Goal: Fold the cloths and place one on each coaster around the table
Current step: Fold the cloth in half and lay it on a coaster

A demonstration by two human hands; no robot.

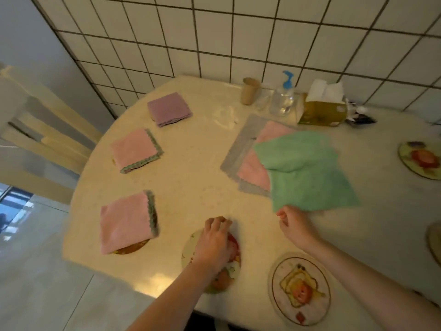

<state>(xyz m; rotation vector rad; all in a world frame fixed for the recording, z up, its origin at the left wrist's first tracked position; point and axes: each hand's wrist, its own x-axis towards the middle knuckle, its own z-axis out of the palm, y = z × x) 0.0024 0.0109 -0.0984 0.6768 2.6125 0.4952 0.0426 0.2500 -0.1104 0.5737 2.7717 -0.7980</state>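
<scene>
My right hand [292, 224] pinches the near corner of an unfolded green cloth [303, 170] and lifts it off a pile of flat cloths, pink [250, 169] over grey [241, 142]. My left hand [213, 242] rests with curled fingers on a round flowered coaster [232, 266] at the table's near edge. Three folded cloths lie on coasters along the left side: purple [169, 108], pink with green trim [134, 150], and pink [126, 222]. Bare coasters sit near me [300, 287] and at the right [421, 158].
Against the tiled wall stand a paper cup [249, 90], a clear pump bottle [282, 97] and a tissue box [322, 108]. A pale wooden chair [35, 139] stands at the left of the round table [191, 187]. Another coaster's edge [434, 242] shows far right.
</scene>
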